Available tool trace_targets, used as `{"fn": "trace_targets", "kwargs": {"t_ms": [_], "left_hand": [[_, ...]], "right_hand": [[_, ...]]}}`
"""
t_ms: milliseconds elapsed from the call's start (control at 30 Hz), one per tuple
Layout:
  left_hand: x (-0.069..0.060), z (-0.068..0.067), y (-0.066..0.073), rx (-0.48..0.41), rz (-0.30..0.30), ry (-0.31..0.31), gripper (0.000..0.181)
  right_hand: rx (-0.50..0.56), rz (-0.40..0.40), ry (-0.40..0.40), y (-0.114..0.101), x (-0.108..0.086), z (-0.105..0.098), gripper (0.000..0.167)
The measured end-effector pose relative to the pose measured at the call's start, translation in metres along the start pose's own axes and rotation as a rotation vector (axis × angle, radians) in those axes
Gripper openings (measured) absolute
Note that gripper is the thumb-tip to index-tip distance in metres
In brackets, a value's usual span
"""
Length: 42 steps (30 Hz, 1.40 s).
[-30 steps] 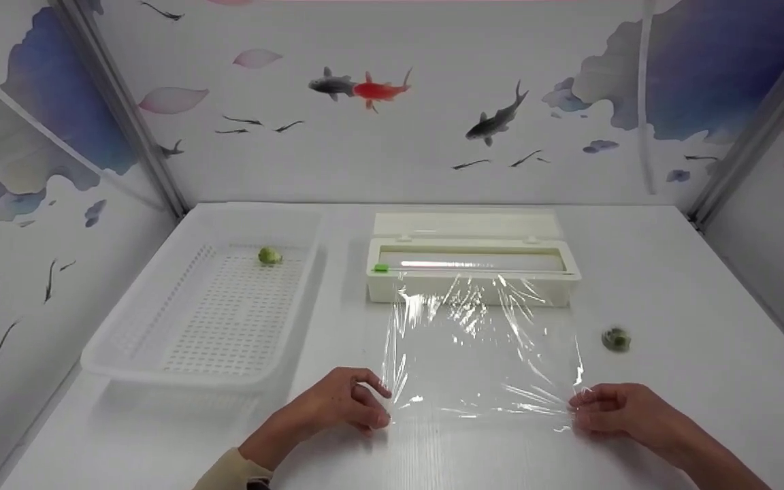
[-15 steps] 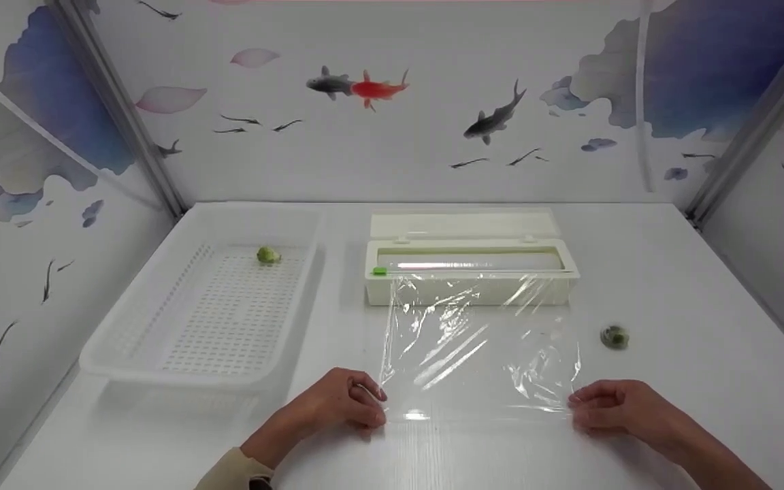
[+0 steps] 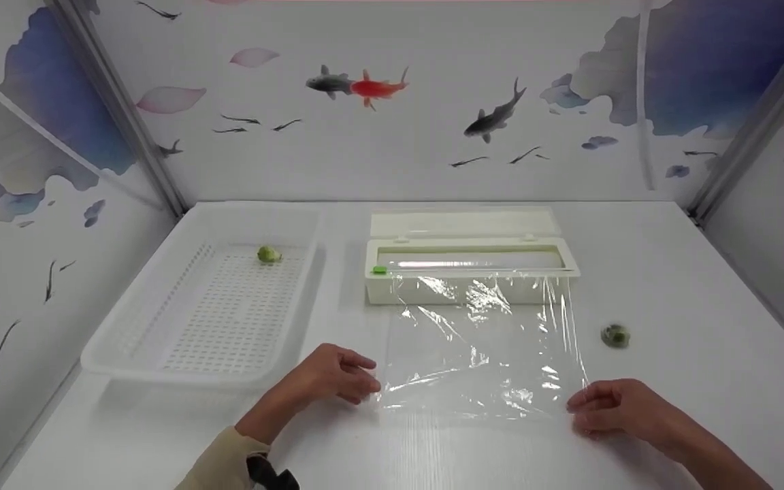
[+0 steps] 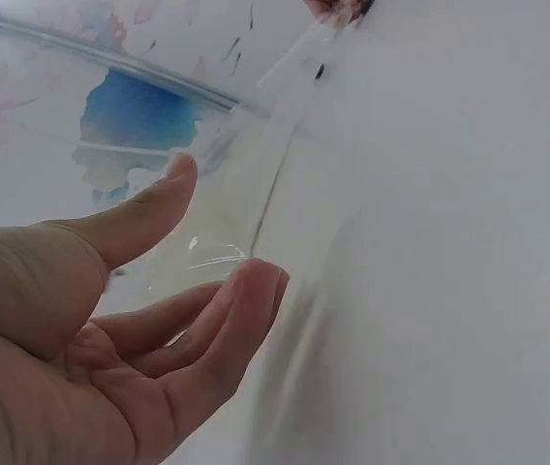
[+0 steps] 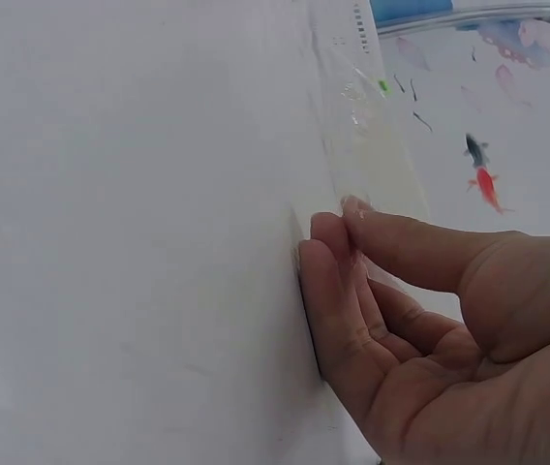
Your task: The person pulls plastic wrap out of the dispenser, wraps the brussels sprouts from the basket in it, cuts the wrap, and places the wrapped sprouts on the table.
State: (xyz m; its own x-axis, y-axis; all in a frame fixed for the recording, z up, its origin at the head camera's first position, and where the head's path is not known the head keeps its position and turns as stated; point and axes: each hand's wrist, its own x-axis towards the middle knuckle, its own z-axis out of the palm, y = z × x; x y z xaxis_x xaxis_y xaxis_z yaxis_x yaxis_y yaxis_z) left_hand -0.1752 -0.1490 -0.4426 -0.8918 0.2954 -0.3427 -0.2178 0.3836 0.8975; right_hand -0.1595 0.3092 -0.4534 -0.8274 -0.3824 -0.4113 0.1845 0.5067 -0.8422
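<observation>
Currently the right hand [image 3: 613, 410] pinches the cling film [image 3: 463, 361] at one corner; the left hand [image 3: 335, 374], thumb and fingers parted, is empty beside the other. The film extends from its dispenser box [image 3: 470, 243].

The white walls [image 3: 392, 173] are decorated with grey and red fish [image 3: 376, 88], pink petals [image 3: 171, 100] and blue-violet patches [image 3: 725, 68], and the table [image 3: 691, 286] is seen in white. The box [image 3: 382, 291] is coloured cream with one green piece [image 3: 380, 270], while the clear film [image 3: 477, 355] is streaked by white glints. In the white basket [image 3: 174, 376] a pattern of holes is seen, and the vegetable [image 3: 268, 254] is coloured green, the sleeve [image 3: 220, 457] beige.
</observation>
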Motion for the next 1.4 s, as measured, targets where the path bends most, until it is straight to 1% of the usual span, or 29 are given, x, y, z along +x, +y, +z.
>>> {"fn": "trace_targets", "kwargs": {"t_ms": [67, 167, 233, 333, 433, 567, 633, 767, 933, 1033, 1133, 1267, 1333, 1400], "left_hand": [[0.008, 0.001, 0.003, -0.023, -0.014, 0.060, 0.051], [0.024, 0.005, 0.006, -0.072, -0.026, 0.141, 0.052], [0.035, 0.008, 0.007, -0.114, -0.024, 0.188, 0.050], [0.051, 0.010, 0.009, -0.186, -0.008, 0.240, 0.048], [0.064, 0.009, 0.010, -0.251, 0.000, 0.275, 0.048], [0.075, 0.006, 0.011, -0.268, 0.006, 0.297, 0.047], [0.079, 0.005, 0.012, -0.266, 0.006, 0.302, 0.046], [0.084, 0.003, 0.013, -0.261, -0.003, 0.298, 0.042], [0.088, 0.002, 0.013, -0.289, 0.005, 0.271, 0.043], [0.088, 0.001, 0.014, -0.275, 0.003, 0.262, 0.045], [0.088, 0.000, 0.015, -0.256, -0.006, 0.251, 0.046], [0.081, 0.002, 0.018, -0.212, -0.013, 0.262, 0.049], [0.073, 0.003, 0.024, -0.188, -0.003, 0.275, 0.050], [0.063, 0.004, 0.032, -0.169, 0.019, 0.282, 0.050]], "right_hand": [[0.003, -0.002, -0.002, 0.001, 0.000, -0.001, 0.040], [0.008, -0.025, -0.008, 0.002, 0.000, -0.001, 0.040], [0.014, -0.032, -0.007, 0.004, 0.001, -0.001, 0.039], [0.013, -0.038, -0.003, 0.004, 0.001, -0.001, 0.039], [0.008, -0.036, -0.001, 0.004, 0.001, -0.001, 0.039], [-0.003, -0.032, 0.002, 0.001, 0.001, 0.000, 0.041], [-0.014, -0.036, 0.005, 0.000, 0.001, 0.001, 0.042], [-0.033, -0.042, 0.010, 0.001, 0.000, 0.001, 0.042], [0.006, -0.034, -0.002, 0.001, 0.001, 0.000, 0.040], [0.024, -0.037, -0.009, 0.000, 0.002, 0.001, 0.040], [0.011, -0.023, 0.006, -0.002, 0.001, 0.002, 0.041], [-0.019, 0.003, 0.033, -0.002, 0.001, 0.003, 0.042], [-0.023, 0.007, 0.038, -0.002, 0.000, 0.002, 0.042], [-0.018, 0.005, 0.036, -0.001, 0.000, 0.002, 0.042]]}}
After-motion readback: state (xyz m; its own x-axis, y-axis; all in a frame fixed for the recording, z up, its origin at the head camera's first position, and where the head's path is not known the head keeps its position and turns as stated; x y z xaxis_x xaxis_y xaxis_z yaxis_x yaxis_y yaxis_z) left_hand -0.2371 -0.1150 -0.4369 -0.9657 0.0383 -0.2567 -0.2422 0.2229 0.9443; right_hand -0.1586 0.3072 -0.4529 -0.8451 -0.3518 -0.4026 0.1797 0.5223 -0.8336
